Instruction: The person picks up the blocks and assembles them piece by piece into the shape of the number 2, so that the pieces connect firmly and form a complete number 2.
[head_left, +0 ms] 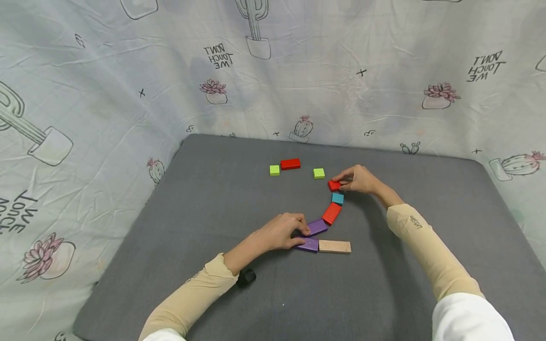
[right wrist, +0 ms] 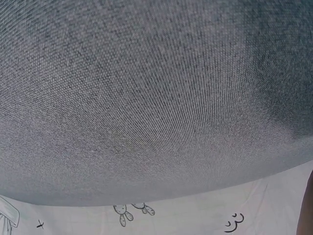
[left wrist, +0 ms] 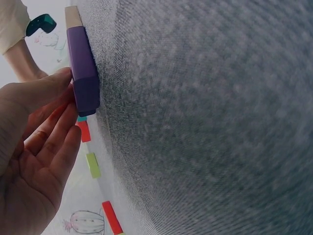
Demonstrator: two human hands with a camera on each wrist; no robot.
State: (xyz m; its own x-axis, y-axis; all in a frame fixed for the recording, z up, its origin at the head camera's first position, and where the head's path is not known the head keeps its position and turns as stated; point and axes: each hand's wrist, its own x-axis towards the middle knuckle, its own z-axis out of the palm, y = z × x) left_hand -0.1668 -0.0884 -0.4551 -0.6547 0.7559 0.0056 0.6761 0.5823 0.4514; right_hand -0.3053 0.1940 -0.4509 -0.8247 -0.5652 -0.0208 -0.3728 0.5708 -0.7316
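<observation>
Toward the middle of the grey table, my left hand [head_left: 283, 230] has its thumb and fingertips on two purple blocks, one nearer [head_left: 308, 245] and one farther [head_left: 317, 227]. In the left wrist view the thumb touches a purple block [left wrist: 83, 63], with other fingers partly behind it. A plain wooden block [head_left: 334, 246] meets the nearer purple one end to end. From the farther one a curved row runs through a red block [head_left: 332, 213] and a blue block [head_left: 337, 198]. At its far end my right hand [head_left: 360, 180] pinches another red block [head_left: 334, 185], partly covered by the fingers.
Beyond the row lie a green block [head_left: 318, 173], a red block [head_left: 290, 164] and another green block [head_left: 274, 170]. A black device [head_left: 246, 277] shows beside the left wrist. Behind the grey table [head_left: 204, 189] hangs a patterned cloth [head_left: 324, 85]. The right wrist view shows mostly tabletop.
</observation>
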